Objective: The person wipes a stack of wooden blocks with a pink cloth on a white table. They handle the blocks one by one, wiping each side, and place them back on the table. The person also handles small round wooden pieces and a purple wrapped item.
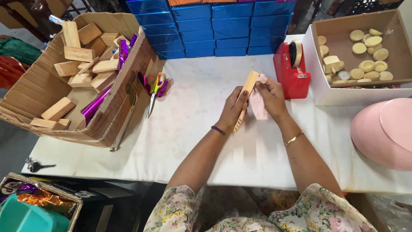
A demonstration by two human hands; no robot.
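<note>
My left hand [233,109] grips a long pale wooden block [248,84], held tilted on edge above the white table [193,141]. My right hand [271,96] presses a small pink cloth [257,106] against the block's right face. Both hands meet over the middle of the table, just left of a red tape dispenser [292,68].
A tilted cardboard box [47,86] at left holds several wooden blocks and purple foil strips. Scissors [154,92] lie beside it. Blue foil boxes [214,30] are stacked at the back. A box of wooden discs [365,56] and pink round lids [386,133] sit right. Keys [36,165] lie on the table's left front corner.
</note>
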